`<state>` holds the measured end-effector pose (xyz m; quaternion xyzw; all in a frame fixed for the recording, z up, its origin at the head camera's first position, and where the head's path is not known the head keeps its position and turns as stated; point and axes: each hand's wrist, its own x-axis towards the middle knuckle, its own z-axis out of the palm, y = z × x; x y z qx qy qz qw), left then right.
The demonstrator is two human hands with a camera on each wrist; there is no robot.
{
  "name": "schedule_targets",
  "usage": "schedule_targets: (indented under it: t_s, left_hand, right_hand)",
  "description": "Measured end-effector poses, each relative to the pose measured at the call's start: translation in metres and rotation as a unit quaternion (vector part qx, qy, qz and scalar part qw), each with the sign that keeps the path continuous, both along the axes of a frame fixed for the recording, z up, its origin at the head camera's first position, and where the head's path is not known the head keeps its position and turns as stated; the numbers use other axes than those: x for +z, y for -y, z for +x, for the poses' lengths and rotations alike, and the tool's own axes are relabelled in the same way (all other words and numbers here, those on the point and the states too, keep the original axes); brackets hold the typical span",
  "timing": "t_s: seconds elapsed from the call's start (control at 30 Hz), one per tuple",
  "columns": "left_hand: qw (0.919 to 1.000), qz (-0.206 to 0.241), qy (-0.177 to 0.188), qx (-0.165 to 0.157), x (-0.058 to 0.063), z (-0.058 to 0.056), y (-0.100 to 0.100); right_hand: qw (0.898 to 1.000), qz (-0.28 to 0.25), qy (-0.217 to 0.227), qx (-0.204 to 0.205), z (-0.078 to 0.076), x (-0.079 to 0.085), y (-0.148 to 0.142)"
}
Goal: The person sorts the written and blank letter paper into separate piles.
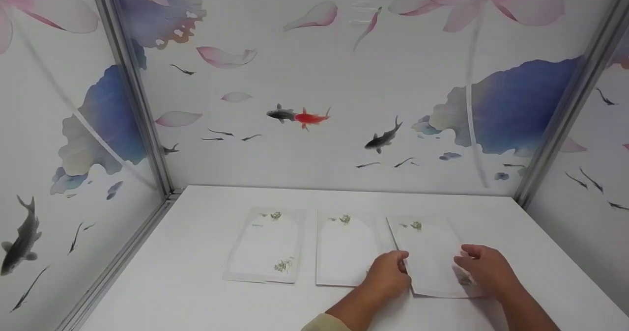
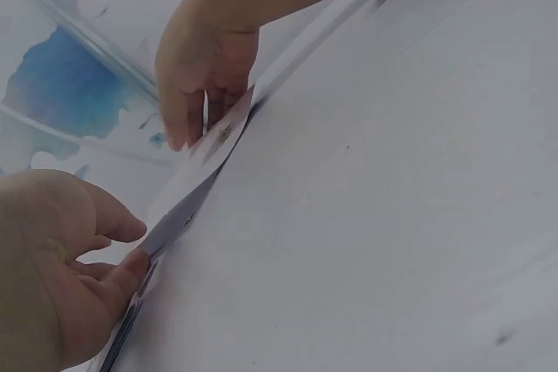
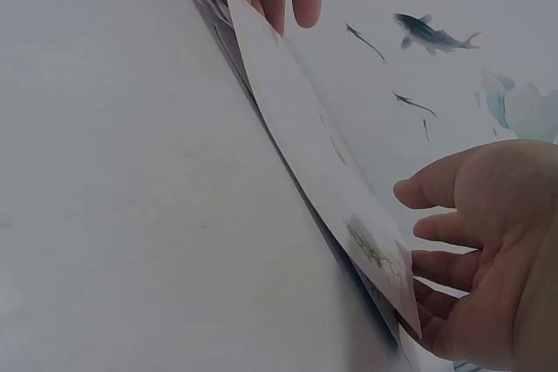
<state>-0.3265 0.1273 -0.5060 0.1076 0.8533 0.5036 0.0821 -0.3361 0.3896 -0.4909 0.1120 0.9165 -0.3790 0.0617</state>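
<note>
The left hand [image 1: 388, 274] is pinching the left edge of the white rectangular paper sheet with green floral print [image 1: 430, 260]. That sheet is lying rightward of those fingers, nearer the white table's [image 1: 186, 252] right edge, its long axis running toward the back edge. The right hand [image 1: 486, 267] is flanking its right side, fingers bent, slightly apart; whether they're clamping it, I cannot tell.

Dim light, soft shadows, faint glare on wall [image 1: 339, 75]
</note>
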Motion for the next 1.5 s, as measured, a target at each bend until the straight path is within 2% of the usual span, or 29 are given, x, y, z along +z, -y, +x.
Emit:
schedule_targets:
  t_s: [0.27,0.43,0.6,0.73,0.9,1.17,1.5]
  left_hand:
    - [0.9994,-0.027,-0.004,-0.024,0.000,-0.002,-0.006]
    - [0.9993,-0.026,-0.002,-0.027,0.001,-0.003,-0.008]
    - [0.9998,-0.011,0.001,-0.016,0.003,-0.002,-0.008]
    - [0.9997,0.021,0.004,-0.012,0.005,-0.003,-0.004]
    - [0.9986,0.052,-0.001,-0.001,0.006,-0.006,0.013]
    - [0.9977,0.056,-0.019,0.032,0.008,-0.018,0.053]
    - [0.9949,0.040,-0.043,0.082,0.014,-0.034,0.103]
  right_hand:
    - [1.000,0.021,0.008,-0.015,0.002,0.001,-0.008]
    - [1.000,0.021,-0.010,-0.018,0.002,0.002,-0.008]
    - [0.999,0.006,-0.029,-0.023,0.001,0.004,-0.004]
    - [0.999,0.002,-0.051,-0.019,-0.002,0.005,0.003]
    - [0.997,-0.007,-0.081,0.002,-0.006,0.005,0.019]
    - [0.994,-0.018,-0.093,0.050,-0.015,0.005,0.048]
    - [0.990,-0.046,-0.114,0.069,-0.022,0.010,0.090]
